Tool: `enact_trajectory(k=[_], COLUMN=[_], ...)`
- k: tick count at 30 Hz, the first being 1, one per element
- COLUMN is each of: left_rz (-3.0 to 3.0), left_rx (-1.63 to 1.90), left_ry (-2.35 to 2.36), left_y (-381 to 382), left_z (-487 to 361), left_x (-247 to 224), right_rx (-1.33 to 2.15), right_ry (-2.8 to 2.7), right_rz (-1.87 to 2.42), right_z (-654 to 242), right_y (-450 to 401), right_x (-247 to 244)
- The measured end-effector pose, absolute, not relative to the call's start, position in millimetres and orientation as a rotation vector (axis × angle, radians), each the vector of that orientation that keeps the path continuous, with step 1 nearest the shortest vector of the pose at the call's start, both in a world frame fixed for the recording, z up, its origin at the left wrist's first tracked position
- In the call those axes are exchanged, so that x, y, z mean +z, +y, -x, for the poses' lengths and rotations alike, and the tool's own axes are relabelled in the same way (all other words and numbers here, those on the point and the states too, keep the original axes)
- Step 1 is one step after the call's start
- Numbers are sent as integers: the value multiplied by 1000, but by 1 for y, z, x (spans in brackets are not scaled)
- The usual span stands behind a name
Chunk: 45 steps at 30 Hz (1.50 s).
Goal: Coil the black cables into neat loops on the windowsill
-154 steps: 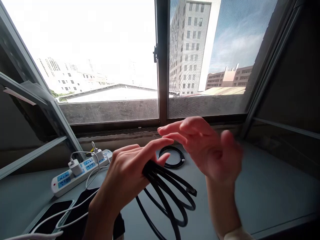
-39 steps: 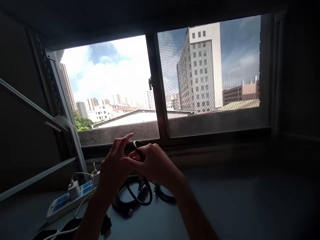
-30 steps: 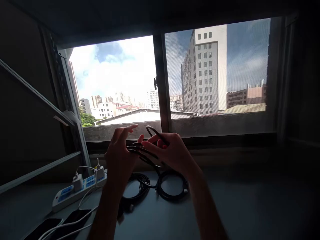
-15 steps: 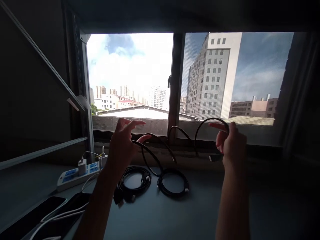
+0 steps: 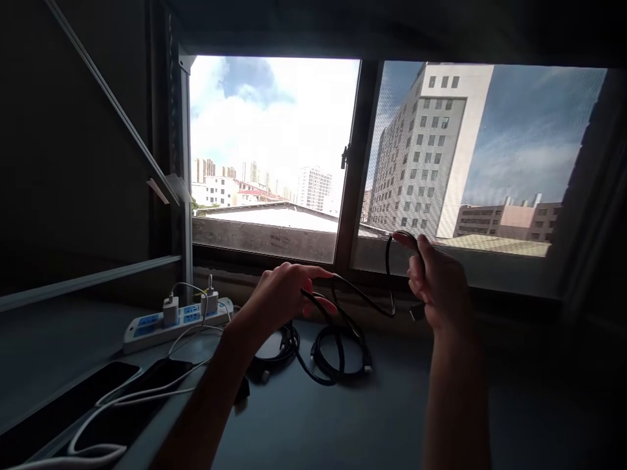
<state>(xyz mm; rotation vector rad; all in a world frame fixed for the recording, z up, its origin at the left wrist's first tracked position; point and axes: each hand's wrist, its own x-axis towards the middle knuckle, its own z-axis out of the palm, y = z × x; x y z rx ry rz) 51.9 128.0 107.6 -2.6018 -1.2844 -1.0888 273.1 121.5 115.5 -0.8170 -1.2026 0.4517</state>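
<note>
A black cable (image 5: 365, 297) hangs in loose loops between my two hands, above the desk. My right hand (image 5: 435, 281) is closed round one stretch of it, and a dark plug (image 5: 417, 312) sticks out below the fingers. My left hand (image 5: 289, 294) has its index finger and thumb stretched apart. The cable comes out from behind its palm, where the other fingers are mostly hidden. Underneath, a coiled black cable (image 5: 319, 372) lies on the desk. A second coil (image 5: 275, 359) sits left of it, partly covered by my left forearm.
At the left stands a white power strip (image 5: 142, 339) with white chargers plugged in. White cords (image 5: 98, 406) trail over dark flat objects (image 5: 73, 401) at the lower left. Behind the desk (image 5: 313, 431) is a window (image 5: 369, 163), with a metal frame post (image 5: 186, 176) beside it.
My left hand has moved right and down, closer to my right hand, which has shifted slightly left. The cable loops between them have drawn together. The view has turned a little left.
</note>
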Motion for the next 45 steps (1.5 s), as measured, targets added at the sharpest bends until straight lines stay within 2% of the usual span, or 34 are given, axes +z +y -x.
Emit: enact_trajectory(k=[5,18,24,34,45], left_rz=[2691,2106,1969,1918,1872], left_rx=[-1018,-1047,-1305,-1351,-1449], left_ry=[-1250,-920,-1012,-1128,-1116], left_y=[138,147,148,139,134], left_z=[-63,-70,-63,-59,-66], left_x=[97,91,98,101,101], right_rx=[391,476,539,517,717], right_ry=[-1211,-1481,-1393,-1566,-1559], right_rz=[768,755,864,980,849], right_z=[-262,-258,-266,-246,-234], right_y=[107,86,94,115,122], right_x=[120,121,121,114,112])
